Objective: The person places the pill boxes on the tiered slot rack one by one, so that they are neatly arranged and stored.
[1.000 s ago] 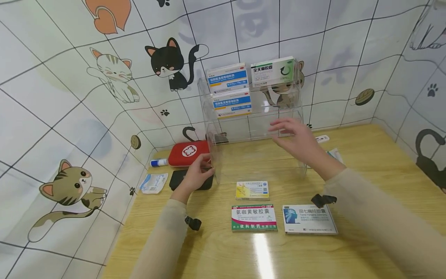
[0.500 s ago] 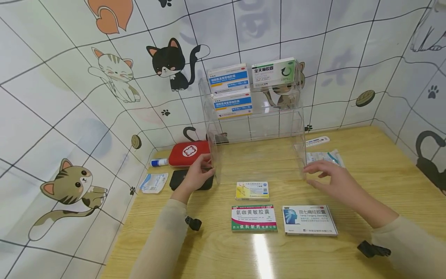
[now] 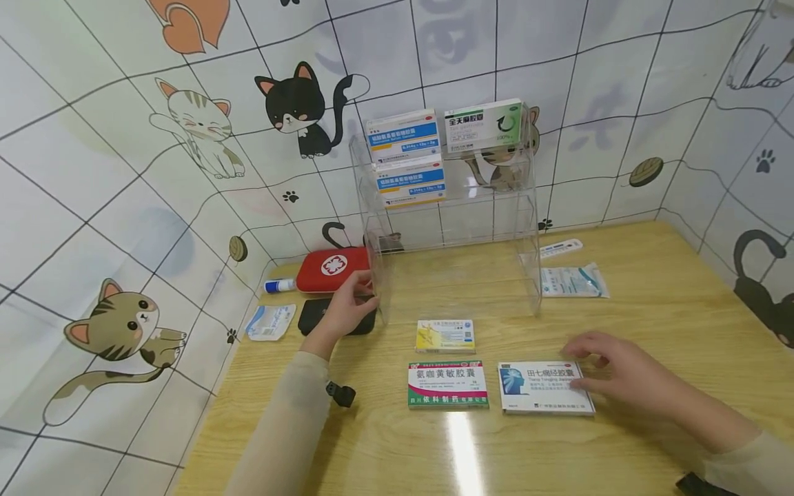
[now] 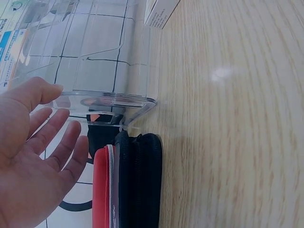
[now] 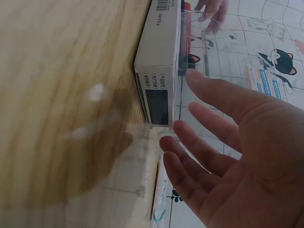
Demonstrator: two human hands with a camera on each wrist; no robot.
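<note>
1. Head view: The left hand (image 3: pixel 347 306) rests against the left side wall of the clear acrylic shelf (image 3: pixel 527 269), thumb on the wall's front edge, fingers relaxed and slightly apart. The right hand (image 3: pixel 611 372) hovers low over the wooden table (image 3: pixel 651 310), fingers spread, fingertips at the right edge of the white medicine box (image 3: pixel 544 388). That box lies flat on the table, just right of the green-and-red box (image 3: pixel 448 384); a small yellow box (image 3: pixel 445 335) lies behind these. The shelf's upper tiers hold two blue-striped boxes (image 3: pixel 406 157) and a green-marked box (image 3: pixel 484 125). A red first-aid case (image 3: pixel 331 269) and a black pouch (image 3: pixel 310 318) lie just left of the shelf.

2. Left wrist view: The left hand (image 4: pixel 33 156) is flat, fingers straight and slightly apart, thumb tip touching the acrylic shelf (image 4: pixel 109 99) edge. The red first-aid case (image 4: pixel 102 190) sits beside the palm.

3. Right wrist view: The right hand (image 5: pixel 232 156) is spread, fingers apart, holding nothing. The white medicine box (image 5: pixel 159 61) lies just beyond the fingertips; contact cannot be determined.
</note>
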